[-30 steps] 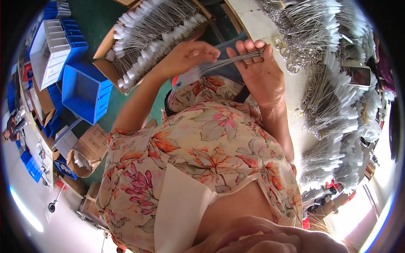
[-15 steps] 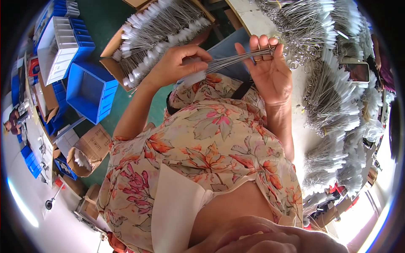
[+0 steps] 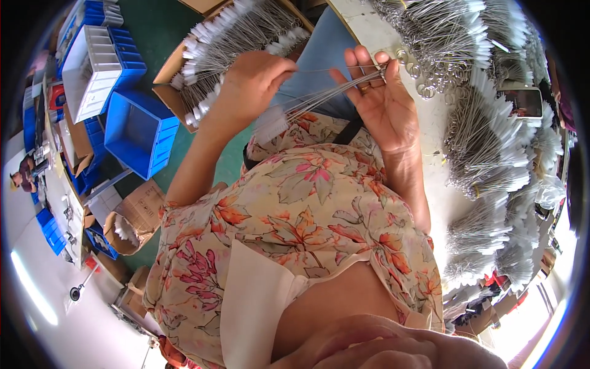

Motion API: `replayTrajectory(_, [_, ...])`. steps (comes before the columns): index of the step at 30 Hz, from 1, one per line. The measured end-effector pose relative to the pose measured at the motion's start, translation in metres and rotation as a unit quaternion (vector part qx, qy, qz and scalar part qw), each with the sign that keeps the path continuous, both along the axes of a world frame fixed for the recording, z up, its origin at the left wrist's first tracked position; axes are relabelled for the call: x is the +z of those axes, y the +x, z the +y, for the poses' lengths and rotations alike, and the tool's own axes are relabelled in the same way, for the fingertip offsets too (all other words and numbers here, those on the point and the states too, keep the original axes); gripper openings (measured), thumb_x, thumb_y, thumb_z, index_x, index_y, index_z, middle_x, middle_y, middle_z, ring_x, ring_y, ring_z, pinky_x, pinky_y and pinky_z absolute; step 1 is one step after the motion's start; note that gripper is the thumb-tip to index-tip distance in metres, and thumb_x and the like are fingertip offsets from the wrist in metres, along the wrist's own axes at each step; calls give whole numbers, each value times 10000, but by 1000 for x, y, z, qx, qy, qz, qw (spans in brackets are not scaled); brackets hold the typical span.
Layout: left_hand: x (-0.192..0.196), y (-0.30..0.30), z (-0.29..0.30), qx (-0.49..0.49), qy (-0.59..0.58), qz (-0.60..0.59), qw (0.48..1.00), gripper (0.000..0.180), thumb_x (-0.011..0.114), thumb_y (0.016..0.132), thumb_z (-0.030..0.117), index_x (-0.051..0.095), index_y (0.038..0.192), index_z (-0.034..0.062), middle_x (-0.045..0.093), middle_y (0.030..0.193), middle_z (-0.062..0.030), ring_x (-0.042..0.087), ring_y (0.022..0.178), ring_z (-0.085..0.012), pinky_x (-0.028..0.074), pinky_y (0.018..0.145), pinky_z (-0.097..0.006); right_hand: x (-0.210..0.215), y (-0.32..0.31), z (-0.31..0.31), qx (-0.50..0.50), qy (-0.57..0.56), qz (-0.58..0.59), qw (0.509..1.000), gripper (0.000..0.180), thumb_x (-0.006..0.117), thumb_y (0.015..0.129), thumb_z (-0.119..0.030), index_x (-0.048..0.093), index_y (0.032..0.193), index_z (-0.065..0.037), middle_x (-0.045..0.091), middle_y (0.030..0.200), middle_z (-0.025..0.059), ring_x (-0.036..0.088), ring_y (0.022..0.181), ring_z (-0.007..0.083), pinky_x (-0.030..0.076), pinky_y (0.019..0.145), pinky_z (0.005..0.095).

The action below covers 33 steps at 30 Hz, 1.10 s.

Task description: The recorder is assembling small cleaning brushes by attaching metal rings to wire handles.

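My right hand (image 3: pixel 390 107) grips a small bunch of straw brushes (image 3: pixel 326 98) by the ends of their thin wire handles, between thumb and fingers. The white bristle heads (image 3: pixel 270 123) of the bunch point down to the left, over my lap. My left hand (image 3: pixel 255 86) is closed in a pinch, back of the hand upward, above and left of those heads. From its fingertips a single wire handle (image 3: pixel 332 69) runs across to my right hand, apart from the bunch. The bristle end of that brush is hidden by my left hand.
A cardboard box (image 3: pixel 169 98) packed with brushes stands beyond my left hand. On the white table (image 3: pixel 433 203) to the right lie heaps of brushes (image 3: pixel 485 147) and a phone (image 3: pixel 522 103). Blue crates (image 3: pixel 141 135), a white crate (image 3: pixel 92 74) and a carton (image 3: pixel 138 212) stand at left.
My left hand has moved up and left from the bristle heads, with one brush's wire now separated from the bunch. My right hand still holds the bunch.
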<state>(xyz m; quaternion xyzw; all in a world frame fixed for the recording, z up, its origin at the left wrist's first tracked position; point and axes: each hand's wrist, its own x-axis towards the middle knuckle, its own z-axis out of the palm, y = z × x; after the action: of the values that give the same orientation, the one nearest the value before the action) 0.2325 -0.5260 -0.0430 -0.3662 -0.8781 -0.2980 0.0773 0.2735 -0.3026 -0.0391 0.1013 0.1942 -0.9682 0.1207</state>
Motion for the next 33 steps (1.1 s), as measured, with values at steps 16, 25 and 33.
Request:
replayTrajectory(16, [-35,6,7,56,198,-199,958,302,451,804,-74,573,1051,49,622,794,-88,590,548,-142,478,478,-255,1,-18,-23,6,75,-60,995,208,424,942,-249,527,925,-69,534,951,41,514,1015,202,413,960,465])
replayTrajectory(25, [-32,-15,9,-52,387,-537,748,389,560,846,72,458,1216,8,567,1103,-115,575,987,-164,454,839,-288,2,-45,-28,-39,108,-61,992,201,440,937,-249,540,931,-74,562,906,31,538,939,166,428,922,349])
replayTrajectory(33, [-18,-58,-18,-52,-34,-205,977,197,567,740,56,609,932,72,619,849,-101,577,826,-304,444,734,-398,20,-42,-52,109,294,159,936,231,474,924,-195,561,1043,-17,590,958,65,520,993,161,380,894,297])
